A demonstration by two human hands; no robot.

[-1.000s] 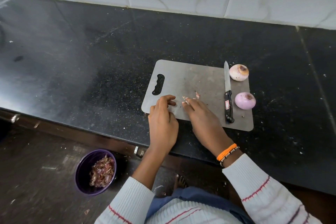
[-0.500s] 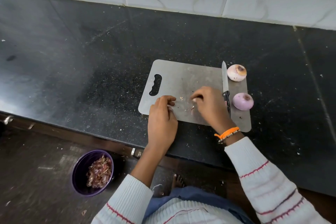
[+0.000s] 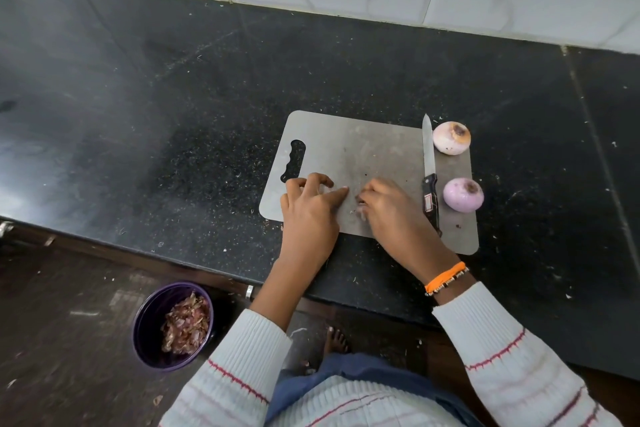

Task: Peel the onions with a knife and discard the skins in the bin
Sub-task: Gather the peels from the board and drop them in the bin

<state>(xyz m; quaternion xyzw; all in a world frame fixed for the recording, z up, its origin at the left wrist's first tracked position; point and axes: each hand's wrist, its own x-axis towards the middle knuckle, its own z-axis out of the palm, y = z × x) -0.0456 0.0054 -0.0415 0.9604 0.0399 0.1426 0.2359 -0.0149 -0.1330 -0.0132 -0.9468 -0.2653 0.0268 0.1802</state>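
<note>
1. Right now the right hand (image 3: 389,206) has its fingers curled together over small skin scraps (image 3: 360,213) at the near middle of the cutting board (image 3: 363,149); it looks like a pinch on them, though the fingertips are hidden.
2. Left hand (image 3: 310,210) rests on the board just left of it, index finger straight and pointing at the scraps, other fingers bent, holding nothing.
3. Knife (image 3: 429,170) lies untouched on the board to the right, blade pointing far, handle near.
4. Two peeled onions (image 3: 463,194) sit right of the knife, one at the far right corner, one nearer.
5. Bin (image 3: 173,324) is on the floor, left and near, below the tabletop (image 3: 173,114) edge, already holding skins.
6. Step looks like cleanup: gather all bits into one pile, sweep with the left finger toward the right hand, keep clear of the blade, then carry them over the bin before letting go.
7. Knife handle has a small red-and-white label; too small to read.
</note>
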